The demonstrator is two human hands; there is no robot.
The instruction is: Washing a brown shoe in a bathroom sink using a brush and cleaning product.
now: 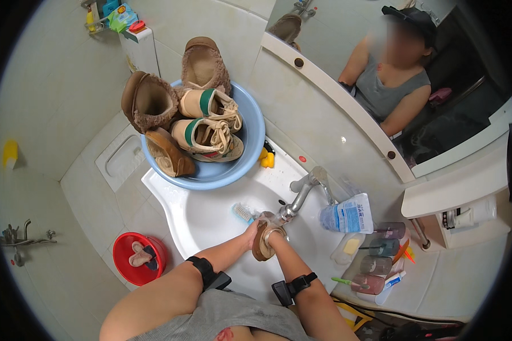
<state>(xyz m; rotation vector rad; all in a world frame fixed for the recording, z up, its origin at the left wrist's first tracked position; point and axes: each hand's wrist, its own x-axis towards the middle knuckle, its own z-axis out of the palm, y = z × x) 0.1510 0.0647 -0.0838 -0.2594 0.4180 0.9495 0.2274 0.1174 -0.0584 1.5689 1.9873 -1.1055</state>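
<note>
A wet brown shoe [262,248] is held over the white sink [204,227], right under the chrome faucet [305,193]. My left hand [251,234] grips the shoe along its left side. At the shoe's opening is my right hand [276,234]; its fingers are hidden inside or behind the shoe and spout. A scrub brush [243,212] with pale bristles and some foam lies in the sink, just beyond my left hand. On the sink's far left edge, a light blue basin [253,122] holds several shoes: fleece-lined brown ones and a beige lace-up pair [202,136] with green heels.
A red bucket [119,258] with cloth-like items stands at the lower left. Right of the faucet are a blue-and-white pouch [347,216], a soap bar [351,246] and several cups [375,265]. A mirror [466,96] and shelf [460,193] jut from the wall.
</note>
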